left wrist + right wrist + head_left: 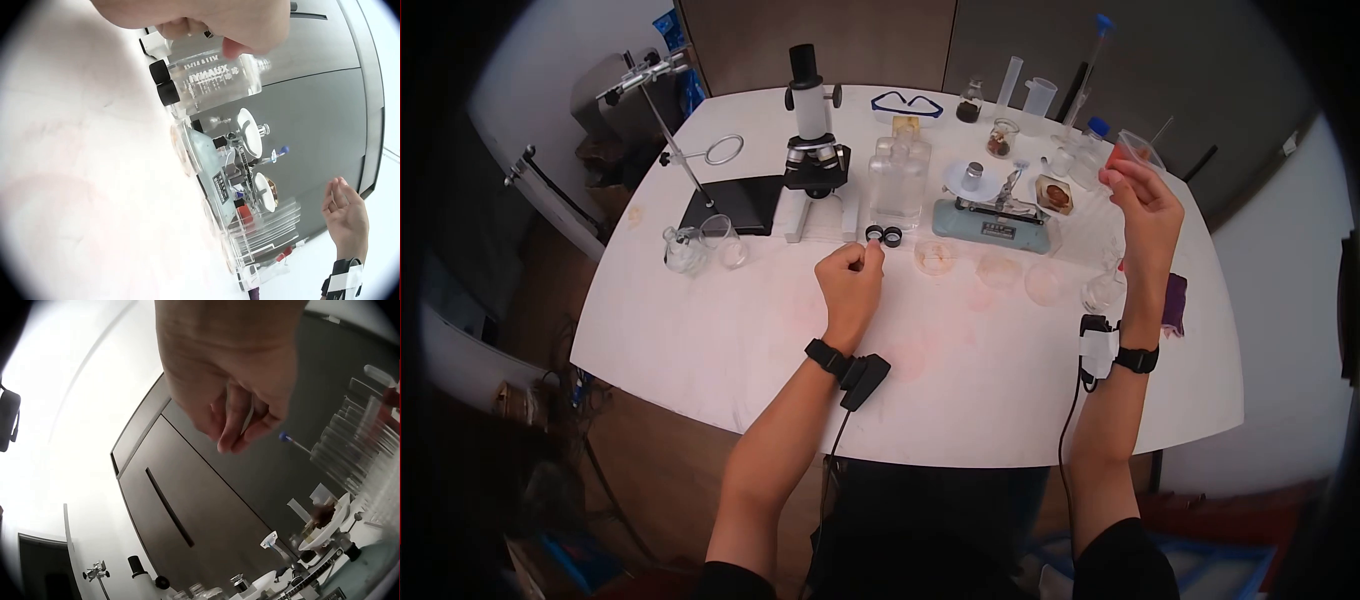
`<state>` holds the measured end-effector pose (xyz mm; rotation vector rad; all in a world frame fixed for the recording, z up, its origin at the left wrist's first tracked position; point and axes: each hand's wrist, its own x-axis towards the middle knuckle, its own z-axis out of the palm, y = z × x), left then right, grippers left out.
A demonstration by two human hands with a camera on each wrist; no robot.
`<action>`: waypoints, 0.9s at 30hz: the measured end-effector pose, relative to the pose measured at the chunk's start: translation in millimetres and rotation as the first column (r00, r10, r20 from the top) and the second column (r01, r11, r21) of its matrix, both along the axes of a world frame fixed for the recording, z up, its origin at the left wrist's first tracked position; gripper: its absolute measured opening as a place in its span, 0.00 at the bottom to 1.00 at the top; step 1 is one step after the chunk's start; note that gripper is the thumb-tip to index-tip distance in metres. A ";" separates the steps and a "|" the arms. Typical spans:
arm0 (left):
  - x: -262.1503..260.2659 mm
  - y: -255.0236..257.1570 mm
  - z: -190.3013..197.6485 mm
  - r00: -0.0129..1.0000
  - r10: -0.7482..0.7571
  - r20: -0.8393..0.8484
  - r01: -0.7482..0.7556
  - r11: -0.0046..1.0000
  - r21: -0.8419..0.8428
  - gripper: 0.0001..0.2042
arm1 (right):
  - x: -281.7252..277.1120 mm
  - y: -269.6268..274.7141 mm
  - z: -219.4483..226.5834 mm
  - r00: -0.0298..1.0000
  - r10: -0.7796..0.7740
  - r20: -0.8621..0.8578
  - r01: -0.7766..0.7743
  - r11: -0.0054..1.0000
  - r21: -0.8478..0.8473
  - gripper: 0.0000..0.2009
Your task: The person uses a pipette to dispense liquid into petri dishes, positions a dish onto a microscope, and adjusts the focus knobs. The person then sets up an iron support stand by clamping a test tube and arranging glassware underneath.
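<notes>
My left hand [850, 285] is curled into a fist over the table, its thumb side close to two short black cylinders [892, 237]. No object shows in it; its palm side is hidden. In the left wrist view the same cylinders [167, 94] stand before clear lettered bottles [215, 81]. Raised above the table's right side, my right hand [1150, 205] has loosely bent fingers with the tips close together. The right wrist view shows nothing between those fingers [237, 419]. Below and left of it stands a blue-green balance [990, 228], a metal weight [972, 176] on one pan and brown material [1055, 194] on the other.
A microscope [810, 130] and a ring stand [670, 150] stand at the left, near glass vessels [685, 250]. Shallow clear dishes [1000, 270] lie before the balance. A test tube rack [269, 228] and a flask [1103, 292] are at the right. Safety glasses [907, 104] lie behind.
</notes>
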<state>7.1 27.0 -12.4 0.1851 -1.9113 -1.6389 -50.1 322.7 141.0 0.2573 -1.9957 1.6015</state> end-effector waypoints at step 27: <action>-67.5 -79.1 107.5 0.938 0.168 -0.305 -0.216 0.968 -0.130 0.18 | 8.5 72.0 12.1 0.978 0.002 0.208 -0.076 0.935 0.348 0.14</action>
